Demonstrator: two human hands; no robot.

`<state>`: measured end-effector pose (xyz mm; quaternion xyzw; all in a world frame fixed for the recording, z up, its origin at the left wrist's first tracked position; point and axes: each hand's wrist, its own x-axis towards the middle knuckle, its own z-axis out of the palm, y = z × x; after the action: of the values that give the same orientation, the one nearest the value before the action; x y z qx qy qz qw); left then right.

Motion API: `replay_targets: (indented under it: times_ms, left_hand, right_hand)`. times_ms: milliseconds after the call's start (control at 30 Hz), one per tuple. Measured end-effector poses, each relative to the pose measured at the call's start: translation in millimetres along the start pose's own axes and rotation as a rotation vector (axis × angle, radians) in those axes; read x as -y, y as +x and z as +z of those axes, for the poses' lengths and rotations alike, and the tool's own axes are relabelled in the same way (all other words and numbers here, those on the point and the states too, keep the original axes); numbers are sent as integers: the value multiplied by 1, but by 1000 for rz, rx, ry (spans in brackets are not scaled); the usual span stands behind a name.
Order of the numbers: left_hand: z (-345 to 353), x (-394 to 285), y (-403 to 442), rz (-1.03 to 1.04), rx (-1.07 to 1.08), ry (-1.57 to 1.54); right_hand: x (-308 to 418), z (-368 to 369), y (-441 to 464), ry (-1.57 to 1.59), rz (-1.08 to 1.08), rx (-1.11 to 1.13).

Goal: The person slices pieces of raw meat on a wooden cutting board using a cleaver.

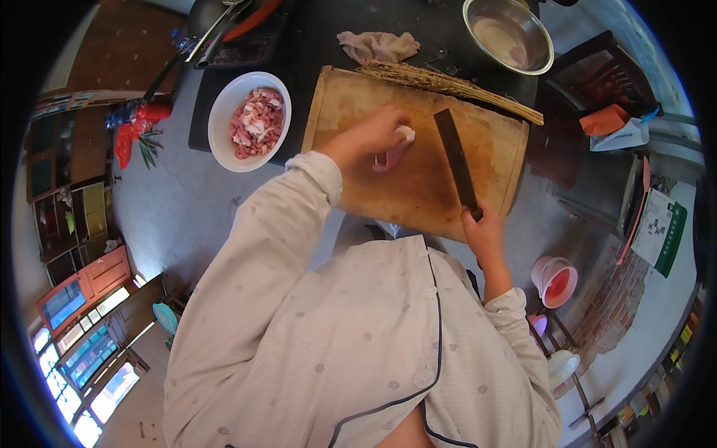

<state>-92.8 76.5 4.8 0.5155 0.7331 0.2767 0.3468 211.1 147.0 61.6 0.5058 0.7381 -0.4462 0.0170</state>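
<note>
My right hand [485,228] is wrapped round the handle end of a long dark knife [453,153]. The blade points away from me over the right half of the wooden cutting board [478,119]. On the board's left half, my left hand [377,131] has its fingers curled down onto a piece of raw meat [391,157], pink with a pale end near the fingertips. Part of the meat is hidden under that hand. To the left of the board, a white bowl [216,123] contains chopped raw meat [258,123].
A bundle of dry stalks [448,84] lies along the board's far edge, with a crumpled cloth [377,46] behind it. A metal basin [549,56] with liquid stands at the back right. A pan with utensils [216,33] is at the back left. A pink bucket [554,282] sits lower right.
</note>
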Motion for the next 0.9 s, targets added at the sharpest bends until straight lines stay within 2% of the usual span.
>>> replay_targets:
  times_ms: [100,300,400,500,600,767,900]
  left_hand:
    - [-9,-22,1,-52,137,317]
    - [-8,-33,0,60,86,379]
    - [-5,-40,-2,202,22,404]
    - [-9,-63,-4,60,-16,255]
    - [-8,-62,-17,-234,-280,-412]
    - [33,38,-47,-409,-421,-415]
    - [39,38,-70,-488,-458,-375]
  right_hand:
    - [0,-2,-3,1,-7,-11]
    - [-9,5,-7,72,45,-37]
    - [-8,1,-7,153,82,-18]
    - [-20,2,-5,237,83,-61]
    - [-10,-6,-6,268,166,-28]
    - [2,-4,-10,265,151,-4]
    - [12,9,-15,233,95,71]
